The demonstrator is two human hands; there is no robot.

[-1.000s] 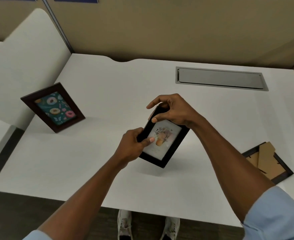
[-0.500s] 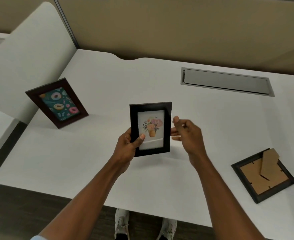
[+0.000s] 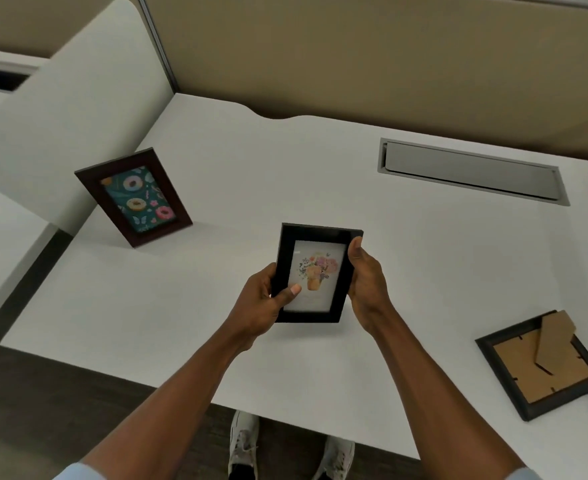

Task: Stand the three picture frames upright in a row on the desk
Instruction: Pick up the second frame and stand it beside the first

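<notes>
Both hands, left hand [image 3: 261, 299] and right hand [image 3: 365, 289], are gripping the flower frame [image 3: 315, 273]. Second frame is being placed; next, stand it beside the donut frame [image 3: 135, 197].

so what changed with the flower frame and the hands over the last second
The flower frame went from tilted to straight, picture facing the camera. The right hand let go from its top, then took hold again along the right edge. The left hand kept its grip. The donut frame still stands; the face-down frame still lies flat.

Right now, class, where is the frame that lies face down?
In the head view, the face-down frame lies at the desk's near right corner, right of the right hand, cardboard back up.
</notes>
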